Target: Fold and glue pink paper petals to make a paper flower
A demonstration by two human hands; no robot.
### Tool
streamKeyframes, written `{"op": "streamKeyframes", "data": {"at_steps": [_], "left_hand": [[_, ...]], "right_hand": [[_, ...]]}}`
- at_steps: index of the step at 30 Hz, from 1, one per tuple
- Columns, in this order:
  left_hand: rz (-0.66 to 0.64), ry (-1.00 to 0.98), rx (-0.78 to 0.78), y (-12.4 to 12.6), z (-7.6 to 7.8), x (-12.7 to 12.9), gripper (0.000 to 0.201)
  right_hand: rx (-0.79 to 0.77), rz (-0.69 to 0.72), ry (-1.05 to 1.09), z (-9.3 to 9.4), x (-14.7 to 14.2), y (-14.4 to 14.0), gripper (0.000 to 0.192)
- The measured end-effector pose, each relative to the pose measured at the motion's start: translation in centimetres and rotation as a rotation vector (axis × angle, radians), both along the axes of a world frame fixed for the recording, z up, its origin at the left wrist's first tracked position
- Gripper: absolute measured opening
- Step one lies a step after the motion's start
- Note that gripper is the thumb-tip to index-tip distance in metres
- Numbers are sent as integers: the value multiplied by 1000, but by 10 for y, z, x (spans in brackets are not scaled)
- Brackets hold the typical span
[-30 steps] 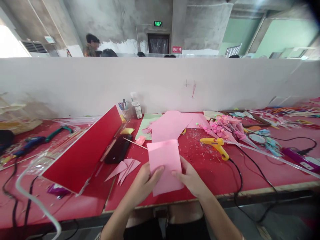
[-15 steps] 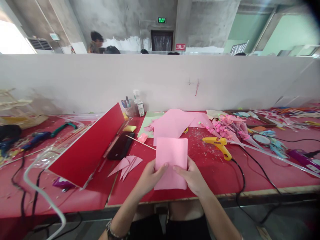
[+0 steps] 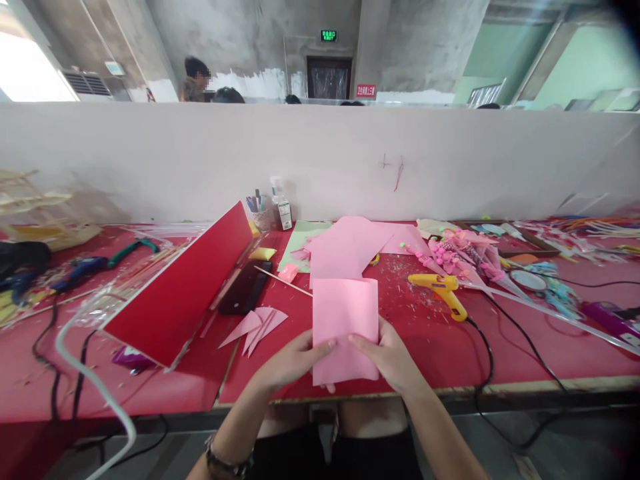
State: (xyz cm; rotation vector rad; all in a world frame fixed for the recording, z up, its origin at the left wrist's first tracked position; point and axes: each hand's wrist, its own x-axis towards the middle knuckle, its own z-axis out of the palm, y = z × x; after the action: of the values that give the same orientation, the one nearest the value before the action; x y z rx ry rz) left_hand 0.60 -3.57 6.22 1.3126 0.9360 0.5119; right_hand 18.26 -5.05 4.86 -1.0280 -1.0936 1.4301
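Both hands pinch one folded pink paper sheet [image 3: 345, 320] by its lower half: the left hand [image 3: 290, 363] has its thumb across the front near the middle and its fingers tucked behind, and the right hand [image 3: 393, 360] mirrors it from the other side, thumb on top, so the two thumb tips nearly meet. The sheet is held just above the near edge of the red table [image 3: 525, 347], roughly upright and tilted a little away from the person, its top edge slightly curled.

As for progress, the sheet looks folded once at most (whether there are two layers cannot be told from here), and it has no diagonal creases yet. The narrow pink folded triangles [image 3: 255, 327] lying on the table to the left look like finished pieces of the same paper, so I judge this one to be at an early fold, with most of the shaping left. More flat pink sheets [image 3: 345, 247] wait just behind. A yellow glue gun [image 3: 440, 290] lies untouched to the right, and a red board [image 3: 185, 293] leans to the left.
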Motion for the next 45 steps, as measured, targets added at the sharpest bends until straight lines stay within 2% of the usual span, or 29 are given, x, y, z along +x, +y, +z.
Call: {"op": "streamKeyframes", "data": {"at_steps": [4, 12, 17, 20, 24, 32, 37, 45], "left_hand": [[-10, 15, 52, -3, 1, 1, 38], [-62, 73, 180, -7, 3, 3, 39], [-39, 124, 223, -7, 7, 4, 37], [-44, 187, 227, -7, 10, 4, 32], [-76, 231, 246, -9, 13, 5, 29], [-190, 172, 169, -9, 14, 5, 29], [-162, 178, 152, -10, 10, 6, 30], [-107, 178, 218, -10, 10, 8, 29]], "right_hand": [[36, -3, -48, -5, 1, 0, 35], [72, -16, -147, -3, 0, 1, 32], [103, 37, -157, -3, 2, 0, 35], [104, 24, -72, -1, 7, 2, 39], [119, -43, 10, 5, 13, 7, 36], [104, -124, -170, 5, 18, 9, 32], [97, -133, -203, 4, 18, 9, 34], [100, -133, -252, 6, 20, 9, 33]]}}
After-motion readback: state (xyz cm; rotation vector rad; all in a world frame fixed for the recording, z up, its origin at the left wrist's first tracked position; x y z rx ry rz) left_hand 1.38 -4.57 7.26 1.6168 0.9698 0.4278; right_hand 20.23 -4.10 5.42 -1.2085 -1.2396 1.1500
